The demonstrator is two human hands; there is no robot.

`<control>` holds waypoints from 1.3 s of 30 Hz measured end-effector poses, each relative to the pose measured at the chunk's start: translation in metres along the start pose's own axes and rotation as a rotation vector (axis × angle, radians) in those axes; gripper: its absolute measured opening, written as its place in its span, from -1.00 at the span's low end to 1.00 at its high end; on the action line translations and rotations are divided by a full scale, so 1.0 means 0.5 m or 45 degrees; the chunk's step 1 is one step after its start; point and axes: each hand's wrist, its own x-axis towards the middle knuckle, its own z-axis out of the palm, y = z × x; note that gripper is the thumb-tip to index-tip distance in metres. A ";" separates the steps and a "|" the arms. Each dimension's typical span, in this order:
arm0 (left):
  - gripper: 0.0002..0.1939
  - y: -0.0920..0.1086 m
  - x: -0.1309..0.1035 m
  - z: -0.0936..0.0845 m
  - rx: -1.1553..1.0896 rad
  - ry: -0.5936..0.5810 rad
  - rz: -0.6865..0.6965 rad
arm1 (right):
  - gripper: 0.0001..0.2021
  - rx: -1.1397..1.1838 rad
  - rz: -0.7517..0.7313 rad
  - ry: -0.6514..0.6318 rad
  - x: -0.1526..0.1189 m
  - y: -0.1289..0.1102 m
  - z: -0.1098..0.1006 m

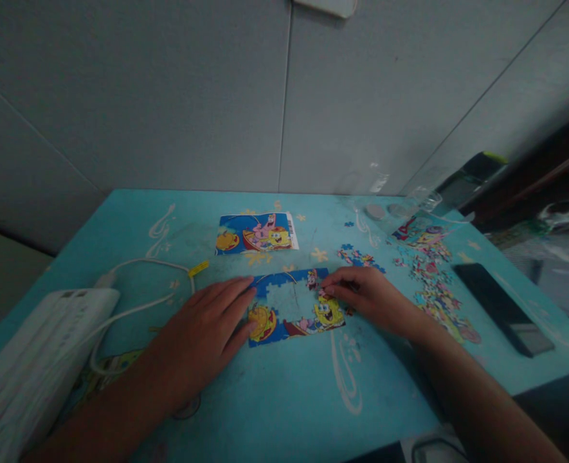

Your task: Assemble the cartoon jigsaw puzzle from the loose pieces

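Note:
A partly assembled jigsaw puzzle [265, 323] lies on the table, its border joined around an unfilled middle. SpongeBob and a burger show on it. My left hand [211, 321] lies flat, fingers stretched, with its fingertips at the puzzle's left edge. At the upper right of the puzzle, my right hand [361, 292] pinches a small puzzle piece [323, 287], mostly covered by the fingertips. Just left of those fingers sits a piece with a pink face [312, 278]. Behind the puzzle is a picture card [255, 233] with a matching scene.
Several loose pieces [359, 256] lie behind my right hand, with a larger pile [433, 280] to the right. A black phone [501, 308] lies beyond it. At left are a white power strip [47, 360] and its cable [144, 261]. Clear containers [424, 198] stand at the back right.

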 end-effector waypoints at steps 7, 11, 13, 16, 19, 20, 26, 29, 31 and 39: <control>-0.55 0.002 0.001 -0.002 0.025 0.008 0.007 | -0.82 0.026 0.004 -0.013 0.003 0.000 0.009; -0.54 0.001 0.002 -0.002 0.024 -0.012 0.010 | -0.80 0.017 0.001 -0.037 0.003 0.000 0.010; -0.54 0.001 0.001 -0.002 0.027 -0.017 0.009 | -0.79 0.006 -0.004 -0.036 0.003 0.003 0.012; -0.53 0.000 0.001 -0.001 0.037 -0.016 0.007 | -0.80 -0.011 -0.006 -0.025 0.004 0.009 0.016; -0.52 0.000 0.000 0.001 0.032 -0.009 0.006 | -0.81 -0.023 -0.027 -0.017 0.005 0.013 0.019; -0.52 0.000 0.000 0.001 0.027 -0.005 0.006 | -0.81 -0.029 -0.037 -0.013 0.005 0.014 0.020; -0.53 0.000 0.001 -0.001 0.042 -0.001 0.018 | -0.83 -0.125 -0.103 0.023 0.006 0.011 0.021; -0.54 0.001 0.002 -0.001 0.045 0.002 0.029 | -0.84 -0.171 -0.126 0.037 0.007 0.008 0.022; -0.54 0.001 0.002 -0.001 0.048 0.002 0.031 | -0.84 -0.187 -0.139 0.046 0.008 0.006 0.023; -0.53 0.000 0.003 0.000 0.056 0.018 0.042 | -0.85 -0.241 -0.183 0.065 0.010 0.000 0.029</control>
